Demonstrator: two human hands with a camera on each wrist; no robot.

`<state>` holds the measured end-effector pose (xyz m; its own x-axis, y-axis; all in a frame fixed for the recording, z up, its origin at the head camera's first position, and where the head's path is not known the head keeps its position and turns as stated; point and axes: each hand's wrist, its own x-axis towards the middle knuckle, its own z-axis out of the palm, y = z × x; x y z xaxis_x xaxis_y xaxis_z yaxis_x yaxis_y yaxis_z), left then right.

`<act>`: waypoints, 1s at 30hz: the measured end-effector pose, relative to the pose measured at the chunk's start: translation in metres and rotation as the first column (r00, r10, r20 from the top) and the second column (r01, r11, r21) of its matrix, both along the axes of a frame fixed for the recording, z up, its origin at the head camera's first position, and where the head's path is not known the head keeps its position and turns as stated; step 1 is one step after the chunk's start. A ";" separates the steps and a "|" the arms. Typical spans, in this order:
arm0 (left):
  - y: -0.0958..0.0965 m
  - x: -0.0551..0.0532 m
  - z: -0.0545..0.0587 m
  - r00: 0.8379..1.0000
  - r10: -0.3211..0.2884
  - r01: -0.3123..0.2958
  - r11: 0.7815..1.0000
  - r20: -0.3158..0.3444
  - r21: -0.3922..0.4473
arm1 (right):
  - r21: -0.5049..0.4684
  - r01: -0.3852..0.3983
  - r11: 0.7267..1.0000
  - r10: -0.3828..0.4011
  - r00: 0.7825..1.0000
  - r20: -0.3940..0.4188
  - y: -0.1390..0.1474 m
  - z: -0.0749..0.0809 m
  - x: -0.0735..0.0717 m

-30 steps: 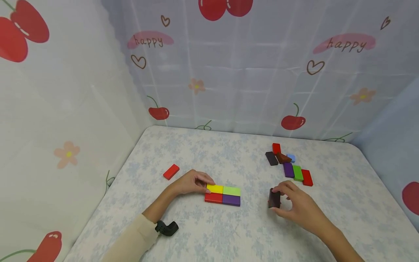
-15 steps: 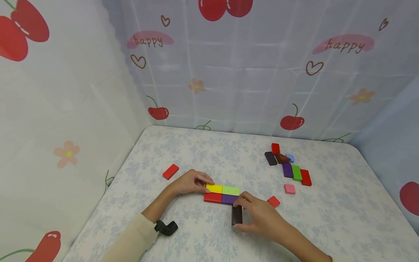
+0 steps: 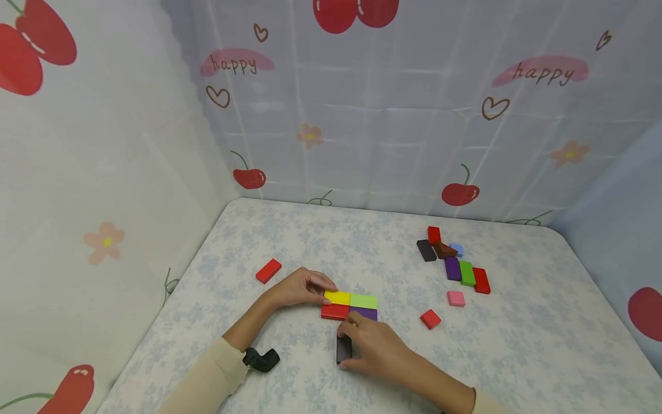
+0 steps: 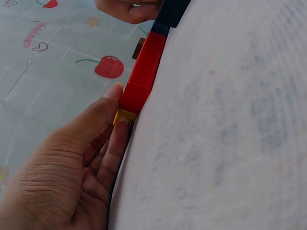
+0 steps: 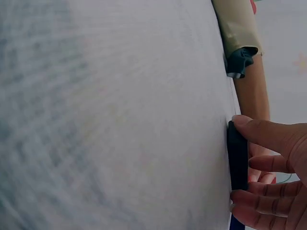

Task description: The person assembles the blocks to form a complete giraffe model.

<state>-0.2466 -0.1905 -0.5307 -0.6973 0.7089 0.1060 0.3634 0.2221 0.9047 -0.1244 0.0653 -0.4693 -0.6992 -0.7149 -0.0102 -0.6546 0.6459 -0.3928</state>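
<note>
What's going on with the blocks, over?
Left hand pinches yellow block. Right hand grips dark block by its ends. Pink block and small red block off to the right, out of the way.

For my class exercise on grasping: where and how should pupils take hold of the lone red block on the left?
Probably pinch the lone red block from above, thumb and finger across its long sides at mid-length, wrist turned to its slant: it lies flat, longer than wide, apart from other blocks.

The yellow block (image 3: 339, 298) looks smooth, the table cover (image 3: 305, 379) matt cloth, the backdrop curtain (image 3: 372, 138) faintly glossy.
</note>
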 end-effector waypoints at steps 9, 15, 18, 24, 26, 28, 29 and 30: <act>0.002 -0.003 0.002 1.000 -0.002 0.002 1.000 -0.012 -0.016 | 0.001 0.058 0.998 -0.058 0.998 0.031 0.012 0.004 0.004; 0.001 -0.002 0.001 1.000 -0.003 0.003 1.000 -0.012 -0.016 | -0.053 0.043 0.998 -0.038 0.995 0.087 0.015 0.000 0.003; 0.001 0.004 0.011 1.000 0.001 -0.001 1.000 0.004 -0.005 | -0.077 0.025 0.997 -0.018 0.997 0.081 0.010 -0.002 0.001; 0.003 0.012 0.023 1.000 0.013 -0.013 1.000 0.028 0.016 | -0.080 0.012 0.997 -0.005 0.997 0.080 -0.002 -0.001 -0.003; 0.004 0.012 0.023 1.000 0.016 -0.016 1.000 0.027 0.014 | -0.083 0.007 0.997 -0.001 0.997 0.073 -0.006 -0.002 -0.005; 0.004 0.012 0.023 0.999 0.020 -0.021 1.000 0.029 0.011 | -0.086 0.003 0.996 0.003 0.998 0.070 -0.009 -0.002 -0.007; 0.004 0.012 0.023 0.999 0.022 -0.023 1.000 0.033 0.010 | -0.085 0.001 0.996 0.004 0.998 0.066 -0.011 -0.003 -0.007; 0.004 0.012 0.023 0.999 0.025 -0.025 1.000 0.035 0.008 | -0.086 0.002 0.996 0.004 0.998 0.065 -0.012 -0.003 -0.008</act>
<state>-0.2349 -0.1865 -0.5079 -0.7183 0.6903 0.0870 0.3258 0.2233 0.9187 -0.1324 0.0530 -0.4725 -0.6984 -0.7157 0.0064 -0.6267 0.6072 -0.4885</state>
